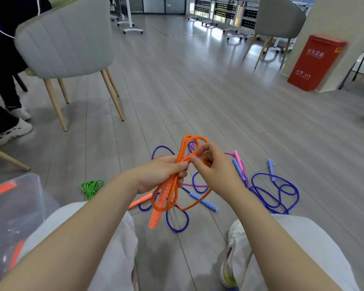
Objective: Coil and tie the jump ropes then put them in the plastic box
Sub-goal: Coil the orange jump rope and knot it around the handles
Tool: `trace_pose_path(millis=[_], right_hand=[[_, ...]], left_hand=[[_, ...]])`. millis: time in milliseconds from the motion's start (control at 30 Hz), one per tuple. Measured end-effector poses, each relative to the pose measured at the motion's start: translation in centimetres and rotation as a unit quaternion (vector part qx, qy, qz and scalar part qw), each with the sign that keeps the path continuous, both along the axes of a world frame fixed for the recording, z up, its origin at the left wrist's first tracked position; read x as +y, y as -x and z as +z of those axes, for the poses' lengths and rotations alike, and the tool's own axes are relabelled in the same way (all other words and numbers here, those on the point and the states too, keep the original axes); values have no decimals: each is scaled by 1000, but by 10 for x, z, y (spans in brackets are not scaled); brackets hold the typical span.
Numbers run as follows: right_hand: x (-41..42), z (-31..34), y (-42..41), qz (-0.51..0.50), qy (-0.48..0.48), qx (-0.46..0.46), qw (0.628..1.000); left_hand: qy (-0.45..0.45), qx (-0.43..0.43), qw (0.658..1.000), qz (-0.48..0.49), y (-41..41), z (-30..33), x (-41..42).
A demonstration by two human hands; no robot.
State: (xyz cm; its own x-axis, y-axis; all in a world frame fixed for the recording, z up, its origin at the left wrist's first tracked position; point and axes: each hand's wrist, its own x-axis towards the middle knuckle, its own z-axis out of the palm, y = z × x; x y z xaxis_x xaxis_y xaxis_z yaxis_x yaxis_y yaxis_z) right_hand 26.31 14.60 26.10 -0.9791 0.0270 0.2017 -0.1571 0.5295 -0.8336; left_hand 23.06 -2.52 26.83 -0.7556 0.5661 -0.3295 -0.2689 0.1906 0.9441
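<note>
The left hand [162,175] grips the orange jump rope [172,185] bundle mid-coil, above the floor [198,91]; the right hand [212,166] pinches a strand at its 3 o'clock. The cord looks light and limp, likely springy; the plastic box [15,206] sits at 9 o'clock.

Your left hand [162,175] reaches toward one o'clock, fingers curled in a grip; your right hand [214,166] meets it from five o'clock, fingertips pinching.

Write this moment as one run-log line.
left hand: grips orange rope coil | right hand: pinches strand | plastic box: beside left knee
</note>
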Motion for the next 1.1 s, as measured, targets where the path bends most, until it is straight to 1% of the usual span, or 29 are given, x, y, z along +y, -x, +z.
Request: trace_pose_path(millis=[67,133,200,300,367,400,500,533,567,600,700,833,933,1033,1100], right_hand=[[5,2,1,-1,6,-16,1000],[10,5,3,-11,4,-29,1000],[17,9,5,-22,-9,-39,999],[28,14,5,-36,-10,-54,998],[36,17,5,-40,-1,-61,997],[40,19,5,-47,-2,-63,997],[51,25,6,-74,-7,-64,995],[54,26,6,-81,1,-65,995],[55,27,6,-86,10,-63,994],[54,26,5,-90,18,-61,994],[43,24,2,-90,45,-62,993],[21,19,0,-74,144,-60,985],[7,14,0,-56,194,-62,977],[-6,12,-3,-18,204,-62,977],[-11,11,-4,3,183,-60,981]], left_hand=[[-8,5,1000,16,3,0,-2],[-36,13,998,58,6,2,-5],[-59,40,989,129,12,4,-9],[-79,74,963,245,22,8,-19],[-115,68,937,322,30,8,-25],[-142,62,918,365,34,8,-29],[-210,27,848,486,43,8,-41],[-227,14,831,508,45,8,-44],[-234,2,823,518,46,7,-46],[-231,-6,824,517,46,6,-46],[-200,-22,859,471,43,1,-38],[-163,-31,906,390,34,-1,-22],[-154,-48,929,333,23,2,-10],[-144,-52,946,286,16,5,-4],[-131,-43,957,257,12,6,-3]])
